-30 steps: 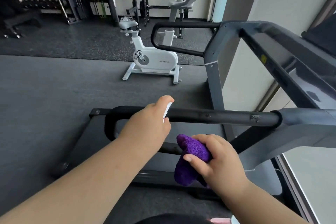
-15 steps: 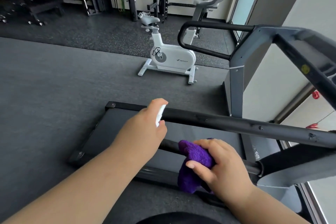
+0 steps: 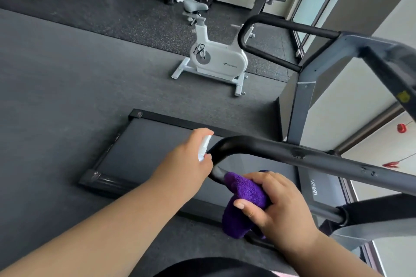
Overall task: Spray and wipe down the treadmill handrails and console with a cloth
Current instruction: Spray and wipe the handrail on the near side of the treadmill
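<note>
Left hand (image 3: 186,159) grips spray bottle (image 3: 204,148); right hand (image 3: 278,204) clamps purple cloth (image 3: 244,195) round handrail (image 3: 292,153).

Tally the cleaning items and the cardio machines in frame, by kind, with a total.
Purple cloth, gripped by the right hand against the near handrail: 1
White spray bottle, held in the left hand: 1
Treadmill: 1
White exercise bike: 1
Total: 4
</note>
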Action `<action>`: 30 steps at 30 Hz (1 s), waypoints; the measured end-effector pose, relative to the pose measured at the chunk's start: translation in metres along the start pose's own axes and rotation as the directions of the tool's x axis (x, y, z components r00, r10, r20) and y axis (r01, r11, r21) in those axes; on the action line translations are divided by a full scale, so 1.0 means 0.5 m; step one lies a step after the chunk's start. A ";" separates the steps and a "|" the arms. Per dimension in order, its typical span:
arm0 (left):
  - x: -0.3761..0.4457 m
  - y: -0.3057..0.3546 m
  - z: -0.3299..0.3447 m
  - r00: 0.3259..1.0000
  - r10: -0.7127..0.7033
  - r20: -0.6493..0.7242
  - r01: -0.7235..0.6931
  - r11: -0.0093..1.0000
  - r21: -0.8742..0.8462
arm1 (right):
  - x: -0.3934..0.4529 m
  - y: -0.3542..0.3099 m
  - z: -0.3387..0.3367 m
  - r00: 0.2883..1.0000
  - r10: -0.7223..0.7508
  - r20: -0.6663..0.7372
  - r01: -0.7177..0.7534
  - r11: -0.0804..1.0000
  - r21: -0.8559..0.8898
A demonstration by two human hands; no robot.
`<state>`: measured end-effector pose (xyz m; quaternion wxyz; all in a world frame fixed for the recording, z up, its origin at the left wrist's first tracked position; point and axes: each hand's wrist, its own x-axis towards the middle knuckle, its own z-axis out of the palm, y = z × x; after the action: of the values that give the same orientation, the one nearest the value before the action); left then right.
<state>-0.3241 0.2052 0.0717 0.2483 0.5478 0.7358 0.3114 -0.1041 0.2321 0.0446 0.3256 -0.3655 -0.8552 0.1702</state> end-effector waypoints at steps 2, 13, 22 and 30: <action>-0.002 0.015 -0.005 0.999 0.046 0.005 -0.046 0.999 -0.013 | -0.009 0.002 -0.005 1.000 0.012 -0.027 -0.012 1.000 -0.012; -0.037 0.203 0.093 0.937 0.344 0.053 -0.346 0.938 0.033 | -0.127 0.043 -0.145 0.912 0.327 -0.248 -0.320 0.945 0.068; -0.111 0.331 0.237 0.882 0.441 0.168 -0.454 0.890 0.048 | -0.211 0.132 -0.311 0.281 0.787 -0.549 -0.469 0.612 0.637; -0.147 0.391 0.307 0.897 0.417 0.150 -0.432 0.898 0.088 | -0.170 0.248 -0.468 0.374 0.540 -0.754 -0.387 0.830 0.402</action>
<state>-0.0679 0.2033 0.1116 0.1879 0.7277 0.5982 0.2779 0.1635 0.2656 0.1131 0.6636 -0.5984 -0.4319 0.1225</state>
